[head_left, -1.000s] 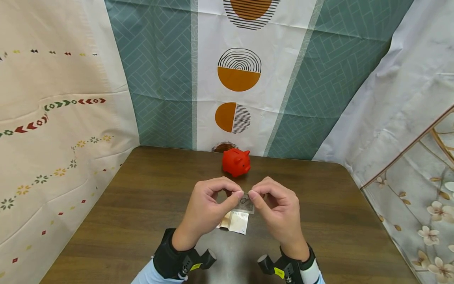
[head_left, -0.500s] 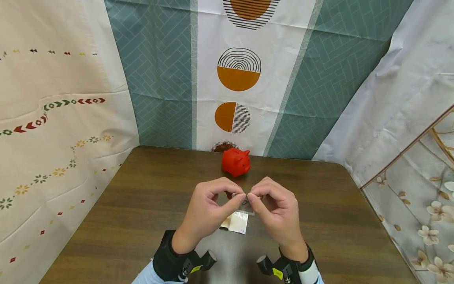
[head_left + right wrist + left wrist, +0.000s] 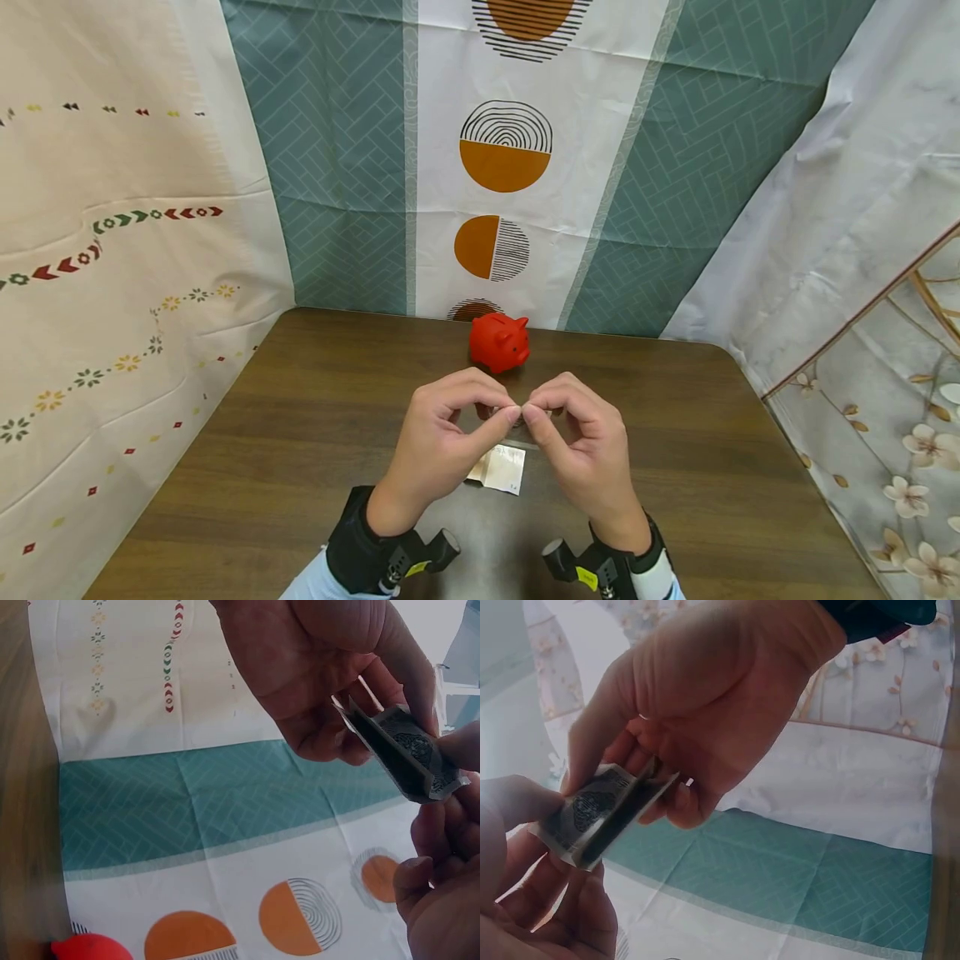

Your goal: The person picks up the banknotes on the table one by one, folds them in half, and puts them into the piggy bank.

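Observation:
A banknote [image 3: 592, 814] with a dark printed figure is held up between both hands, bent into a fold with its halves apart in the wrist views. My left hand [image 3: 442, 442] pinches one end between thumb and fingers. At the other end my right hand [image 3: 588, 454] pinches it the same way, the two thumbs nearly touching. From the head view the fingers hide most of the note. Below the hands, a pale, creased piece of paper like a second banknote [image 3: 502, 469] lies on the table, partly behind the left hand.
A red piggy bank [image 3: 499, 342] stands beyond the hands near the back of the wooden table [image 3: 300, 433]. Patterned cloths hang behind the table and on both sides, the teal and white one [image 3: 345, 167] at the back.
The held note has tilted and folded, so less of its printed face shows in the head view. Both thumbs have come closer together. The piggy bank has stayed in place.

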{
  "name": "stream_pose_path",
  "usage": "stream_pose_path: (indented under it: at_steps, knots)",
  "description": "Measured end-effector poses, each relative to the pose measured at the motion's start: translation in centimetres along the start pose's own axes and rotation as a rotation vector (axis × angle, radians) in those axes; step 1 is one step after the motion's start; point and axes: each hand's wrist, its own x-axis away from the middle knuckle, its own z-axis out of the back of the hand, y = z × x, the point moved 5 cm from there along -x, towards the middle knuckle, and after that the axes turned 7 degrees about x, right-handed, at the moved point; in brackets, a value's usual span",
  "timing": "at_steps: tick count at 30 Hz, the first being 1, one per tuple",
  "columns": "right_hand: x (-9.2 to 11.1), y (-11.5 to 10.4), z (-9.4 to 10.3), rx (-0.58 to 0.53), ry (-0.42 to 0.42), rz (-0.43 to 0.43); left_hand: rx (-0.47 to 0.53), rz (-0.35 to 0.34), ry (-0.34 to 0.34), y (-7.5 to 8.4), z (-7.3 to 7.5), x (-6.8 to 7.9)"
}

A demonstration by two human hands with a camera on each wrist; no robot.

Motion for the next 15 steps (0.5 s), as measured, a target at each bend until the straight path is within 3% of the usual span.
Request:
stream_pose_path:
  at_steps: [10, 15]
  knots:
    - [0.11, 0.22, 0.21, -0.032, 0.018, 0.007, 0.034, -0.019, -0.005, -0.02, -0.02, -0.08]
    - [0.19, 0.34, 0.45, -0.028, 0.025, -0.015, 0.049, 0.027, -0.016, -0.17, -0.09, -0.12]
